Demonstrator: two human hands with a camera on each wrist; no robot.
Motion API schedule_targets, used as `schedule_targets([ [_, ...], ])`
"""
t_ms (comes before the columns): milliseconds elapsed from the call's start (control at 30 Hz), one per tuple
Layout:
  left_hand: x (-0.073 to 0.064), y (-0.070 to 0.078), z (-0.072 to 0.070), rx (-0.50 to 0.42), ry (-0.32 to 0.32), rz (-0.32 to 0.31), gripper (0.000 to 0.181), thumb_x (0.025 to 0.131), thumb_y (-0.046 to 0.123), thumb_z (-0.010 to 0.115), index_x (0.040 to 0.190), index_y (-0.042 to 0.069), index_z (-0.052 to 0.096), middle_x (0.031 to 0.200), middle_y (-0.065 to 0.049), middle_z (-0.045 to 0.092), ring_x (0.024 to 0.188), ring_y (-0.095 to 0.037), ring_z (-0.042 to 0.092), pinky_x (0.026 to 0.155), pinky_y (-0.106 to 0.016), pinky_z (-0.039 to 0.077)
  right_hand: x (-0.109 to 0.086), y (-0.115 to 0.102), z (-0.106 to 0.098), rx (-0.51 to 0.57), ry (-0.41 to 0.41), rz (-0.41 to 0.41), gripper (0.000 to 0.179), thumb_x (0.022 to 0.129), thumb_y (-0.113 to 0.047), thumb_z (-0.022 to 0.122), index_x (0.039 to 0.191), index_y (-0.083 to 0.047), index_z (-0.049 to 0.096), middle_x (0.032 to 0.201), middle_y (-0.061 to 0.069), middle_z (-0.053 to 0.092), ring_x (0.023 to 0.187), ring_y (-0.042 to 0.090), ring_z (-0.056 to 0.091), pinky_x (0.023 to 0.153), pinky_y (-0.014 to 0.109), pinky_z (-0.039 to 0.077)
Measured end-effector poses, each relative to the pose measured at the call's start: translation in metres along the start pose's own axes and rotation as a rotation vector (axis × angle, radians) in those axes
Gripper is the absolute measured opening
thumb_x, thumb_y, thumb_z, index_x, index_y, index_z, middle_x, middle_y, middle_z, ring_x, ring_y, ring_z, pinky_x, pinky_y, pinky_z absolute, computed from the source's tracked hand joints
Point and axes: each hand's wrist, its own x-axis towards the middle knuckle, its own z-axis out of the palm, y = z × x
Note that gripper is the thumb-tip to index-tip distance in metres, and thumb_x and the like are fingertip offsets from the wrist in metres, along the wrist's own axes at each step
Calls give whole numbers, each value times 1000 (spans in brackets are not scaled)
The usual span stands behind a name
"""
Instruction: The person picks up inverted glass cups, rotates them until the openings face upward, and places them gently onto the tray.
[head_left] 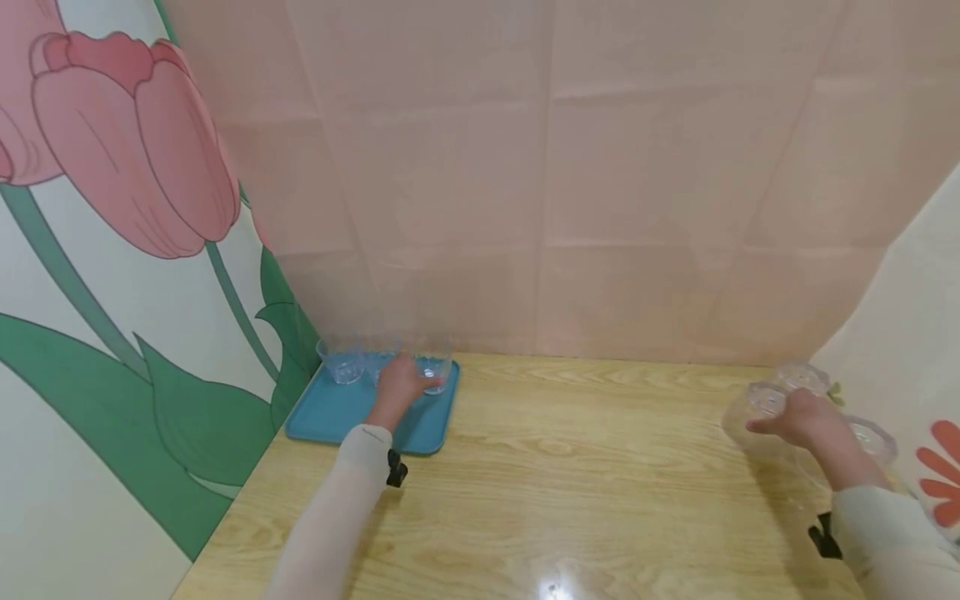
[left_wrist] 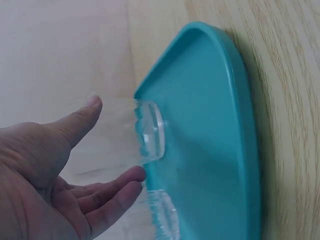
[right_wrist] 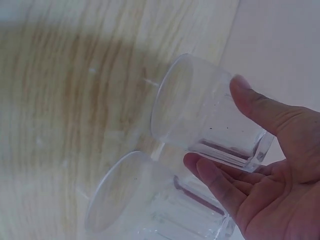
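Note:
My left hand is at the blue tray, around a clear plastic cup standing upright there. Its thumb is straight and splayed, and its fingers are loosely bent beside the cup wall; firm contact is not plain. Another clear cup stands beside those fingers, and a third clear cup is at the tray's left. At the far right, my right hand holds an upside-down clear cup, thumb on one side and fingers on the other. A neighbouring clear cup is also rim-down beside it.
Another upturned clear cup stands behind the right hand, near the white flowered side panel. A pink cloth backdrop rises behind the wooden table. A tulip-printed panel borders the left.

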Motion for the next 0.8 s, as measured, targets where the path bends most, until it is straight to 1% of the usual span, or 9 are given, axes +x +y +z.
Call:
schedule_targets([
  [67, -4, 0, -4, 46, -11, 4, 101, 84, 47, 82, 155, -6, 31, 113, -21, 69, 86, -32, 67, 80, -48, 56, -2, 0, 2, 9, 18, -4, 96, 80, -60, 78, 105, 28, 48, 95, 43, 55, 84, 56, 59, 72, 61, 51],
  [200, -15, 1, -15, 110, -32, 8, 100, 84, 45, 82, 149, -13, 33, 132, -29, 59, 109, -42, 64, 90, -51, 54, -8, -3, 4, 20, 59, -16, 96, 83, -62, 74, 104, 28, 49, 94, 43, 55, 79, 52, 60, 67, 59, 50],
  [300, -24, 3, -24, 131, -47, 6, 104, 85, 47, 80, 149, -16, 28, 138, -32, 55, 119, -46, 59, 95, -53, 52, -14, -8, 4, 29, 104, -21, 105, 85, -65, 71, 119, 31, 45, 107, 51, 49, 85, 60, 57, 69, 62, 49],
  [367, -30, 5, -29, 141, -59, 15, 105, 86, 49, 78, 151, -16, 26, 142, -33, 51, 124, -47, 56, 99, -54, 50, -19, -13, 4, 38, 131, -15, 114, 85, -67, 69, 130, 33, 35, 117, 56, 41, 92, 66, 52, 72, 66, 48],
  [433, -36, 6, -32, 130, -70, 35, 105, 87, 50, 76, 152, -15, 25, 146, -32, 48, 128, -47, 53, 102, -55, 47, -24, -21, 5, 54, 153, -10, 117, 87, -67, 67, 134, 33, 30, 122, 57, 36, 96, 69, 49, 73, 67, 47],
  [500, -41, 8, -32, 116, -72, 57, 102, 88, 51, 75, 152, -13, 27, 147, -31, 47, 130, -47, 51, 103, -56, 46, -28, -28, 4, 70, 178, -6, 114, 88, -67, 66, 134, 32, 31, 121, 55, 39, 94, 68, 50, 69, 64, 48],
  [533, -44, 9, -32, 101, -68, 67, 100, 88, 51, 75, 153, -11, 29, 147, -31, 47, 131, -47, 50, 104, -56, 46, -30, -32, 4, 79, 191, -8, 108, 88, -67, 65, 128, 30, 39, 115, 52, 44, 87, 64, 53, 64, 60, 49],
  [700, -55, 14, -28, 60, -25, 151, 93, 89, 52, 73, 152, -6, 37, 149, -26, 48, 133, -44, 50, 105, -57, 45, -44, -55, 2, 184, 205, -12, 104, 91, -64, 64, 128, 29, 36, 115, 51, 48, 86, 62, 55, 58, 50, 50],
  [800, -62, 18, -28, 0, 6, 208, 86, 90, 50, 73, 151, -2, 40, 146, -21, 53, 131, -40, 53, 102, -55, 48, -52, -70, 2, 272, 205, -9, 95, 91, -61, 65, 129, 23, 42, 117, 46, 54, 90, 57, 58, 59, 45, 51],
])
